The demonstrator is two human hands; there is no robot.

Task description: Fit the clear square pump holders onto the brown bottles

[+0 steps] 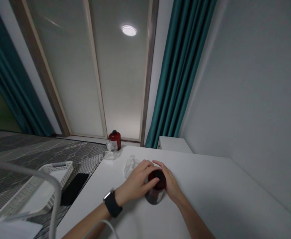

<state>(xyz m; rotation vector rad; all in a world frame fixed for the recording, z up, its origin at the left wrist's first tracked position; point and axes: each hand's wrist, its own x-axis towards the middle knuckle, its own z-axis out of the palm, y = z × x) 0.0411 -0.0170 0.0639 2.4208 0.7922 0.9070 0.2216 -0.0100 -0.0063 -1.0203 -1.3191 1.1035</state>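
Note:
On the white table stands a dark red cylindrical container, with a pale patch low on its side. My left hand, wearing a watch at the wrist, is closed around its upper left side, the thumb lying across the dark top. From the right, my right hand curves around the same container, its fingertips at the far rim. Just behind my left hand is a crumpled clear plastic bag.
A red bottle with a black cap and a small clear tray stand at the far left corner. Left of the table are a white basket and a black flat object. A grey curved tube crosses the lower left.

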